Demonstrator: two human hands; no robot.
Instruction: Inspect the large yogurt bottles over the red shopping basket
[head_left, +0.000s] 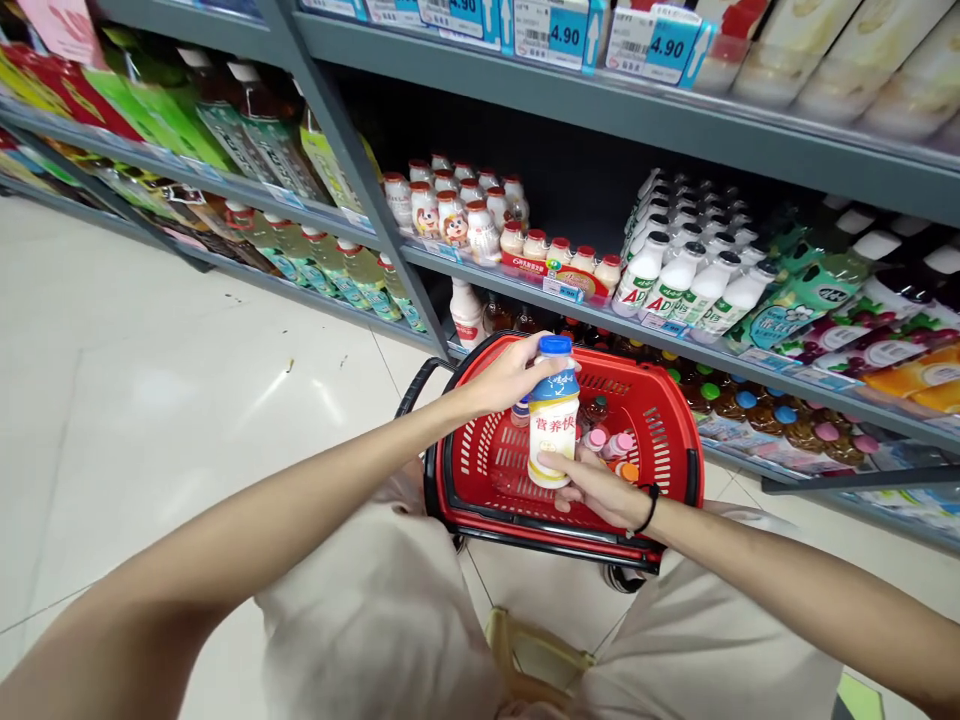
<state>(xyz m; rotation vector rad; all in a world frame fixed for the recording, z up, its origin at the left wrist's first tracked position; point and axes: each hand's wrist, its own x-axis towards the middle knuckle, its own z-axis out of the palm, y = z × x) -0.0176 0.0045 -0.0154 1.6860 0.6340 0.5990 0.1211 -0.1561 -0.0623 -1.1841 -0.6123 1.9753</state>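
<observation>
Blue-capped milk-drink bottle pinched by my left fingers and right fingers; a loosened grip could drop it into the red basket.

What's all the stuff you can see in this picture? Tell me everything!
big bottle: one, white with blue cap, between the hands
basket: one, red with black handles, below the hands
small bottles: several, pink and orange caps, inside basket
shelves: several, grey, ahead
price tags: several, blue and white, top shelf edge
little drink bottles: many, white with red caps, on shelf
floor: one, white tiles, left and below
left hand: one, around bottle's upper part
right hand: one, under the bottle
wristband: one, black, right wrist
</observation>
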